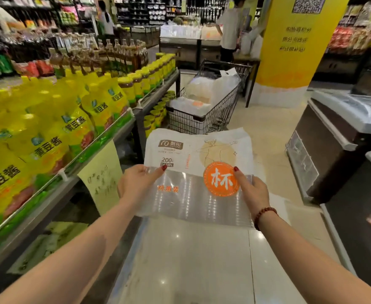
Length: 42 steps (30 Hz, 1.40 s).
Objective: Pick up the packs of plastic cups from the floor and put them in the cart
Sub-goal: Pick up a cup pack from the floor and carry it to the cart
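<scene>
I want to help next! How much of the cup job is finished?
Some looks done: the shopping cart already holds clear packs. In hand: the left hand and right hand grip one pack of plastic cups by its sides, above the floor, short of the cart. Left: putting it in. Whether more packs wait on the floor, I cannot tell.

The pack of plastic cups at centre frame reads "200", orange "特惠装", and a white "杯" in an orange disc. The yellow pouches at left read "黄豆酱". The pillar at upper right bears a QR code, and its lettering is blurred.
</scene>
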Each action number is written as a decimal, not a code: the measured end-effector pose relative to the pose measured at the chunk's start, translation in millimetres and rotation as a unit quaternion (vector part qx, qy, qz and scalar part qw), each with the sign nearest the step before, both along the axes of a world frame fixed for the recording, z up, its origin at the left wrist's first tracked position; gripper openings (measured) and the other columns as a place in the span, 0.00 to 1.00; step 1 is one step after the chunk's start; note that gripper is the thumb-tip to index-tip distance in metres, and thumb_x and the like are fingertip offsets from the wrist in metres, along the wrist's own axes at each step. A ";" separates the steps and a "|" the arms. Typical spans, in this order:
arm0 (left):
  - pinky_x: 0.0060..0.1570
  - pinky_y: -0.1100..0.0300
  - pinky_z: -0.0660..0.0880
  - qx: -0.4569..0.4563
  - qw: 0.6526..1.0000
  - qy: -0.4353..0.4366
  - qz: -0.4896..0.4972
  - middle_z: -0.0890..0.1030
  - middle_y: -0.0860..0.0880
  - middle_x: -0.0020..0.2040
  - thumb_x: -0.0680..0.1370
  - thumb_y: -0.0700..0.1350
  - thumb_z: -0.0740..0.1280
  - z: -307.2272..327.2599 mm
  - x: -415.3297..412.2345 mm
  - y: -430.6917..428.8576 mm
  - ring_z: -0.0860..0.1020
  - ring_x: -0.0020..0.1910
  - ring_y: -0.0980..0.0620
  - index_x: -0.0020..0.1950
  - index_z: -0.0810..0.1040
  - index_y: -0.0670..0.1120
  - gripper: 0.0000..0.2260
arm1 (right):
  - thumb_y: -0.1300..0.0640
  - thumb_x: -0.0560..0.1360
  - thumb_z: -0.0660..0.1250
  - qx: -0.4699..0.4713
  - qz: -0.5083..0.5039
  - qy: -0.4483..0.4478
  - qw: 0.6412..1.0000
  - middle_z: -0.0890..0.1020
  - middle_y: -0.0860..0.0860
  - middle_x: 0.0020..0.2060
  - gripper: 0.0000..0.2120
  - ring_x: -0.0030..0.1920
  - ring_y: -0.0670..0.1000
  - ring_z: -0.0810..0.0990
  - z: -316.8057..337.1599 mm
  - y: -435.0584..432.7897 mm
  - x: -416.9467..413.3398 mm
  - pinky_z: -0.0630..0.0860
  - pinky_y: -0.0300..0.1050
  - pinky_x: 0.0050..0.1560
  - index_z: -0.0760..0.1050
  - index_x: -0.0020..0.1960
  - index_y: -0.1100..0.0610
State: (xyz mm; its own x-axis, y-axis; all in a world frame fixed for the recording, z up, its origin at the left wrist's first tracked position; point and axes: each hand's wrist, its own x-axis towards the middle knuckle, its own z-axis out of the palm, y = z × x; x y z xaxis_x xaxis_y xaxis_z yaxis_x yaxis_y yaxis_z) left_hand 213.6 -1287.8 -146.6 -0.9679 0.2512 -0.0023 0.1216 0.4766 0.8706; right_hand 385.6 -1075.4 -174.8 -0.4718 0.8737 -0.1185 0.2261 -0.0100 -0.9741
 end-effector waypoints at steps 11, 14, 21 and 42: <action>0.37 0.62 0.72 -0.038 0.999 0.010 0.024 0.82 0.57 0.39 0.69 0.66 0.70 10.8 -122.5 155.4 0.77 0.39 0.58 0.42 0.82 0.52 0.18 | 0.38 0.73 0.69 -0.011 0.017 0.004 1.000 0.82 0.48 0.47 0.21 0.46 0.47 0.79 6.6 155.2 -126.5 0.72 0.41 0.40 0.78 0.50 0.56; 0.36 0.63 0.70 -0.043 0.999 0.014 0.021 0.81 0.57 0.38 0.69 0.67 0.70 4.3 -161.9 192.5 0.77 0.39 0.59 0.42 0.81 0.52 0.18 | 0.39 0.73 0.69 -0.014 0.017 0.003 1.000 0.83 0.49 0.48 0.22 0.46 0.45 0.79 1.1 192.9 -165.9 0.72 0.40 0.40 0.78 0.54 0.57; 0.38 0.59 0.71 -0.032 0.999 0.002 0.034 0.82 0.56 0.37 0.69 0.67 0.70 -7.9 -279.0 285.0 0.78 0.38 0.57 0.42 0.82 0.51 0.19 | 0.41 0.74 0.69 -0.011 0.028 0.003 1.000 0.77 0.45 0.37 0.15 0.38 0.44 0.75 -6.6 287.7 -284.6 0.67 0.40 0.36 0.72 0.40 0.52; 0.55 0.46 0.78 -0.004 0.999 -0.002 0.043 0.83 0.51 0.52 0.67 0.65 0.73 16.2 -578.8 547.9 0.81 0.51 0.48 0.56 0.81 0.49 0.26 | 0.28 0.63 0.68 -0.028 0.058 -0.033 0.997 0.83 0.51 0.50 0.36 0.51 0.53 0.81 -6.9 551.2 -597.1 0.77 0.50 0.55 0.78 0.57 0.56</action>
State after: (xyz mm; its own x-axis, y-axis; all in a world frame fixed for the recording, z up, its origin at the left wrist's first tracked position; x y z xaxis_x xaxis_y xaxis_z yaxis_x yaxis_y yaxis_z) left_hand -365.2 -739.8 -130.4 -0.9860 0.1664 -0.0084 0.0755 0.4916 0.8675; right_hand -211.5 -524.3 -181.7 -0.5587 0.8051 -0.1989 0.2919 -0.0335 -0.9559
